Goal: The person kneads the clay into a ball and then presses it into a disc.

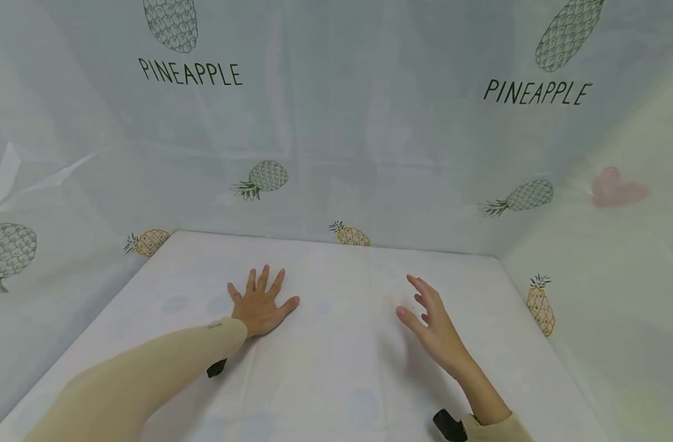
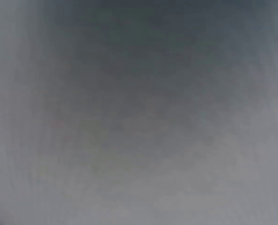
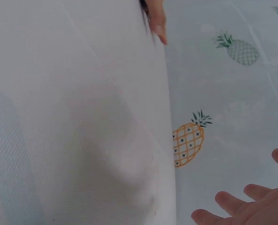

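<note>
My left hand (image 1: pixel 261 310) lies palm down with its fingers spread on the pale tabletop (image 1: pixel 336 344), left of the middle in the head view. To the right, my right hand (image 1: pixel 437 331) hovers above the same surface, a shadow beneath it. Its fingers are loosely bent, the thumb stands apart, and nothing is between them. Fingers of the right hand (image 3: pixel 256 206) show at the lower right of the right wrist view; part of the left hand (image 3: pixel 156 18) appears at its top. The left wrist view is a dark grey blur with no hand visible.
White sheeting (image 1: pixel 336 123) printed with pineapples and lettering rises behind the table and along both sides. A faded pink heart (image 1: pixel 618 188) is on the right side. Black wrist devices (image 1: pixel 449 425) sit under both sleeves.
</note>
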